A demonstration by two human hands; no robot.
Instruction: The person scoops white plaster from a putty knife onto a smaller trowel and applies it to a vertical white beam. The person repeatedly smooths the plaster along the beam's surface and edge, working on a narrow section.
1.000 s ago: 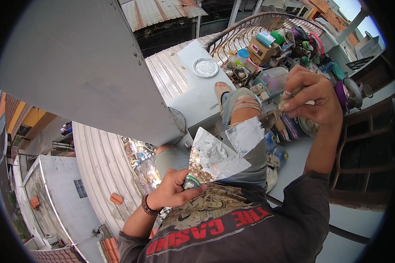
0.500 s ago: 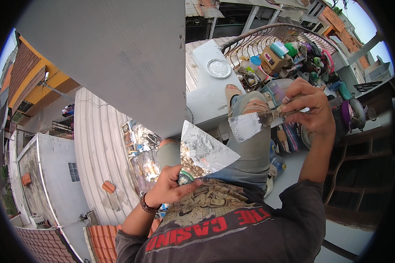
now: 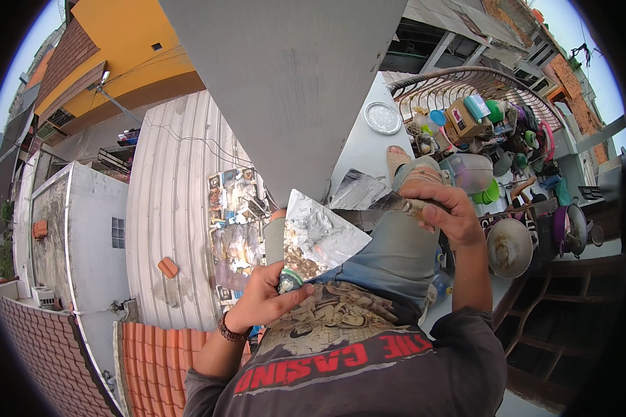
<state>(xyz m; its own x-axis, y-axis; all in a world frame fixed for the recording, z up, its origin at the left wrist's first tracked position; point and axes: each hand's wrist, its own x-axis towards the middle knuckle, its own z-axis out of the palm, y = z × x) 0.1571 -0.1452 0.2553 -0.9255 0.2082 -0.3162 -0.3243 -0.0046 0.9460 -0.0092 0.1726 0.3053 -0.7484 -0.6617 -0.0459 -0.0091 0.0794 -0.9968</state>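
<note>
I saw the left hand [image 3: 266,297] holding a wide scraper [image 3: 321,233] beyond it, the right hand [image 3: 450,212] a smaller scraper [image 3: 359,191] leftward.

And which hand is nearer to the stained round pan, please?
The right hand: it appears just up and left of the pan; the left hand is farther left and lower.

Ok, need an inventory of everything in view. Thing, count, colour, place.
Wide scraper: 1, silver, pale paste, centre
Narrower scraper: 1, silver-grey, above it, right
Pillar: 1, grey, top centre
Ledge: 1, white, right of pillar
Round lid: 1, whitish, on ledge
Cardboard box: 1, brown, upper right
Pan: 1, whitish inside, right
Corrugated roof: 1, pale, left
Loose tile: 1, orange, on corrugated roof
Other clutter: too dense to count, mixed colours, right
Shirt: 1, dark grey, bottom
Left hand: 1, gripping wide scraper
Right hand: 1, gripping narrower scraper
</note>
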